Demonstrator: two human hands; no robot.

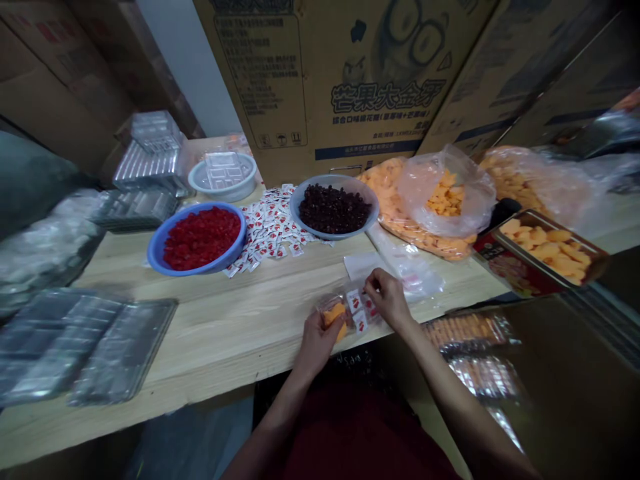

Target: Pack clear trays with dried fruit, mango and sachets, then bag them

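A clear plastic tray [349, 293] lies near the table's front edge, with small printed sachets [354, 301] in its middle part. My left hand [320, 339] is closed on an orange candy piece [334, 313] at the tray's left end. Over the tray's right end, my right hand [389, 297] has its fingers pinched together; whatever is in them is hidden. Below those fingers a bit of red [370, 305] shows inside the tray. Just behind the tray lies a flat, pale plastic wrapper [361, 265].
Behind stand a blue bowl of red pieces [200, 239], loose sachets [275, 223] and a bowl of dark pieces [335, 208]. Bags of orange candy [435, 200] and an open tin [530, 250] are right. Stacked trays [120, 350] lie left; a carton [560, 360] holds filled packs.
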